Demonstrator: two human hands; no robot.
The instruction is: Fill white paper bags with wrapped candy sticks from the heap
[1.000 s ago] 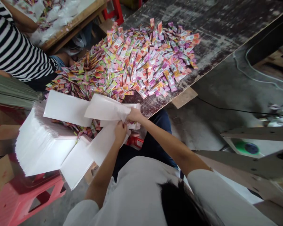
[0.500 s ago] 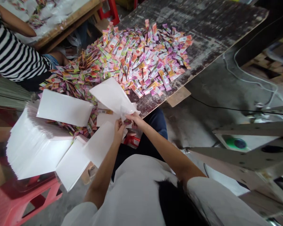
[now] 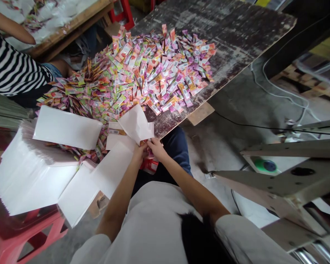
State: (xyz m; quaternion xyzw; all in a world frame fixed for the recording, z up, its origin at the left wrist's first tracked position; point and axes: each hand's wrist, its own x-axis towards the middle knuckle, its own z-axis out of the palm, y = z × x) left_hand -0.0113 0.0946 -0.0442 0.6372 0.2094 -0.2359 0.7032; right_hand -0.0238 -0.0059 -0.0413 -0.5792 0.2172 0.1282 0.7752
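My left hand [image 3: 139, 153] and my right hand [image 3: 157, 150] are close together in front of my lap, fingers closed. They pinch the lower edge of a white, glossy bag [image 3: 134, 123], which tilts up over the table edge. Orange and pink bits, apparently small sachets, show between the fingers; their number is hidden. Left of my hands lie other flat white bags [image 3: 114, 165], partly under my left forearm. Beyond them spreads a large heap of colourful sachets [image 3: 154, 73].
A thick stack of white bags [image 3: 35, 176] rests above a red stool [image 3: 27, 231]. The dark worn table [image 3: 236, 33] extends away to the right. A person in a striped shirt [image 3: 13, 62] sits at left. Metal machinery [image 3: 277, 176] stands at right.
The white bag has dropped lower and folded in closer to my hands. My hands have drawn together at its lower edge. The whole view has shifted slightly.
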